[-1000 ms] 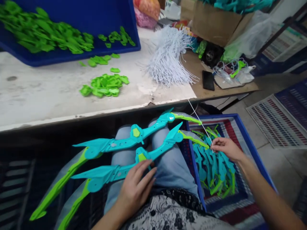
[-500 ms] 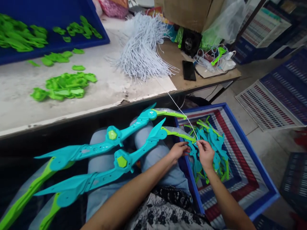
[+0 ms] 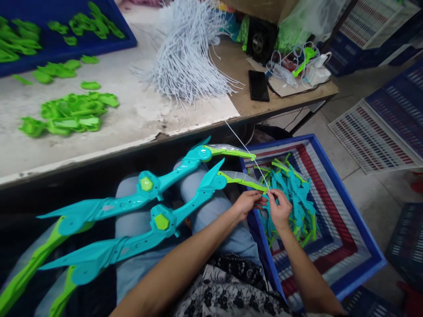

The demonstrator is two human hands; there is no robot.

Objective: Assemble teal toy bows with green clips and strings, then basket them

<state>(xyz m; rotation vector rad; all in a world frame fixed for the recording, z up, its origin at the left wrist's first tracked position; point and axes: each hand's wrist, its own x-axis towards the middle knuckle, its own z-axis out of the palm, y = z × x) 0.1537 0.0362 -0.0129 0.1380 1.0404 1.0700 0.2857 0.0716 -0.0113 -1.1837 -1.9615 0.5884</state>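
Two turquoise-and-green plastic toy bows lie across my lap, the far toy bow (image 3: 193, 162) and the near toy bow (image 3: 194, 200). At the near bow's green right tip, my right hand (image 3: 280, 208) pinches a thin white string (image 3: 243, 141), which runs up and left, past the far bow's tip, toward the table edge. Just left of it, my left hand (image 3: 247, 204) has its fingers curled together below the same tip. What the left fingertips hold is too small to make out.
A blue-rimmed crate (image 3: 350, 211) on my right holds many turquoise and green bow parts (image 3: 292, 198). On the table (image 3: 132, 110) are a bundle of white strings (image 3: 188, 57), green plastic pieces (image 3: 71, 112), a blue tray (image 3: 127, 42), a phone (image 3: 258, 85) and a small fan (image 3: 261, 39).
My left fingers have closed in toward the near bow's tip, nearer my right hand. The right hand still pinches the string. The whole view has shifted slightly.
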